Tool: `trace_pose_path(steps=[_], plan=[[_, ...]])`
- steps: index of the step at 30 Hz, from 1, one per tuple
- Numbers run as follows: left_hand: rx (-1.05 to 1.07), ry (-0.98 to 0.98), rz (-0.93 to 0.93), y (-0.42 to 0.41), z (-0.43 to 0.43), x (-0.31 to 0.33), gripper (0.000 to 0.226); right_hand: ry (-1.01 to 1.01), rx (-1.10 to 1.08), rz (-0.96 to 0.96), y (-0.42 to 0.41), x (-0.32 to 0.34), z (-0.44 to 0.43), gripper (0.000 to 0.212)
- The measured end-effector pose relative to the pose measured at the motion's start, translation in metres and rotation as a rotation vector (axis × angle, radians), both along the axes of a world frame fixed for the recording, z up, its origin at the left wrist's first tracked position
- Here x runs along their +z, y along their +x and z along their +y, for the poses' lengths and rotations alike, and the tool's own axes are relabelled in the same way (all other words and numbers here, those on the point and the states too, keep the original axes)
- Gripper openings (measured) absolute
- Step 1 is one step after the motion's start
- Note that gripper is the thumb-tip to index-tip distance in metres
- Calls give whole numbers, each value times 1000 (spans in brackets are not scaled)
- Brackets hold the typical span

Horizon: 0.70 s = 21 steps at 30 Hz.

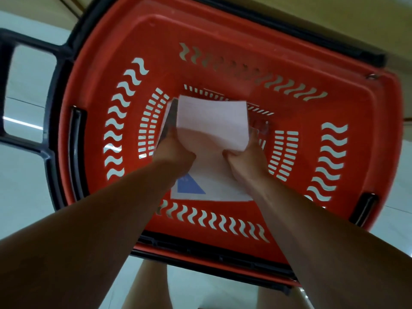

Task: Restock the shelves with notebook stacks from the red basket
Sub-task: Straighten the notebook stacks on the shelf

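Observation:
I look straight down into the red basket (pixel 223 36), which stands on the floor. Both my arms reach into it. A stack of notebooks with a pale pink-white top cover (pixel 211 121) lies at the bottom. My left hand (pixel 172 150) grips its left edge and my right hand (pixel 245 159) grips its right near corner. Under my wrists lies another white notebook with a blue triangle (pixel 191 186) on its cover. The stack's lower layers are hidden.
The basket has a black rim and a black pull handle (pixel 26 92) sticking out to the left. Pale glossy floor tiles (pixel 26 186) surround it. A beige shelf base (pixel 334 23) runs along the top right. My legs show at the bottom edge.

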<state>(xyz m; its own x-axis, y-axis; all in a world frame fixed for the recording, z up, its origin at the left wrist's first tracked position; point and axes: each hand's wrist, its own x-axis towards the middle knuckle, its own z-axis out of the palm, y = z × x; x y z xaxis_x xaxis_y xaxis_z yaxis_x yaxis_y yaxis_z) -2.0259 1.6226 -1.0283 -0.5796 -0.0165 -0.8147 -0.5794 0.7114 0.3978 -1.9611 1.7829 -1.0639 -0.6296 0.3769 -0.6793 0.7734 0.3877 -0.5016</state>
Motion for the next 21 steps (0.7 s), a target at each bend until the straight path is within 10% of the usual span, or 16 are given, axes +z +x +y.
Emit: trace_pose_path(steps=[6, 11, 21], plan=[[219, 80, -290, 21, 27, 4, 15, 123, 295, -83, -7, -2, 51, 87], [786, 21, -244, 29, 52, -15, 64, 105, 462, -95, -17, -16, 61, 92], [1196, 30, -381, 47, 68, -10, 86, 80, 913, 46, -80, 3, 50, 85]])
